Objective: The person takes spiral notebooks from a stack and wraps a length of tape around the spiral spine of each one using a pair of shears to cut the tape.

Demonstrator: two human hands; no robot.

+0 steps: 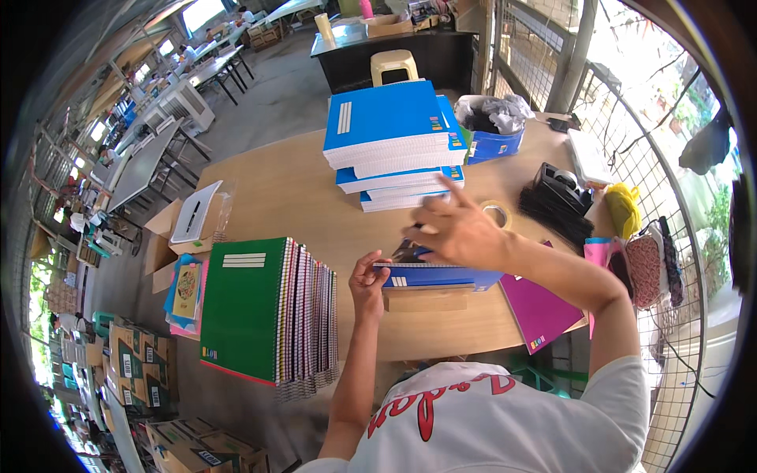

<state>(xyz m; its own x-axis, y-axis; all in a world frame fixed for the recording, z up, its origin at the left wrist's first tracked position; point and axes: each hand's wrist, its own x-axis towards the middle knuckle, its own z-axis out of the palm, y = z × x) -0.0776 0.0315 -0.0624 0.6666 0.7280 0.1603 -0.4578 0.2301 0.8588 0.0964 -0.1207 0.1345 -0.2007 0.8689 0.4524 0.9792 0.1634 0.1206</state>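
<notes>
- Nearest the body, the blue notebook (pixel 441 279) is tilted on edge at the near side of the bench (pixel 268 185), above a piece of brown cardboard (pixel 430 302); it appears to be the one being worked on, and not yet finished.
- The left hand (pixel 367 281) has its fingers clamped on that notebook's left end, thumb against the edge.
- The right hand (pixel 457 230) is over the notebook, one finger stretched out and the others bent; blur hides whether they grip anything (I cannot tell).
- Beside the right forearm, a purple notebook (pixel 544 309) lies flat, apart from the piles.
- To the left stands a thick row of green-covered, coil-bound notebooks (pixel 244 296), neatly gathered; whether done or waiting is unclear.
- Beyond the hands lies a tape roll (pixel 496 214).
- Farther off, blue-covered notebooks (pixel 386 118) are piled in staggered layers, probably the same batch as the held one; nothing visible separates completed from remaining, so I judge the work midway.
</notes>
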